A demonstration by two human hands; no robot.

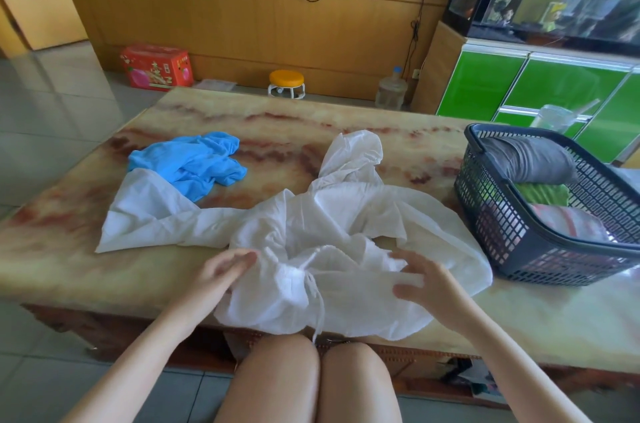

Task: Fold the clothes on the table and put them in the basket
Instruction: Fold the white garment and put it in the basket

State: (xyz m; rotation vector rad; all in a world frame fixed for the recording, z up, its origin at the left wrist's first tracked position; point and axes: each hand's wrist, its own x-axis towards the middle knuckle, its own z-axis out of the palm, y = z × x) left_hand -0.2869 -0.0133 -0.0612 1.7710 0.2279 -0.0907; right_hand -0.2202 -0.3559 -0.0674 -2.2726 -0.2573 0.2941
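Hem of the white garment (329, 214) lies between the hands: the left hand (225, 270) touches its left edge with loose fingers, and the right hand (426, 280) is spread on its right side, though I cannot tell whether the thumb pinches cloth. The garment runs lengthwise away from both hands, hood (353, 152) farthest. The basket (571, 246) stands just beyond the right hand, the nearer one, I judge.

The left forearm (149, 341) rises from the lower left of the frame and the right forearm (502, 350) from the lower right. They converge toward the lower middle. The left hand (227, 272) is blurred, its fingers straight and together, pointing right. The right hand (424, 279) is spread, fingers loosely bent, thumb apart beneath. Bare knees (277, 374) fill the bottom centre.
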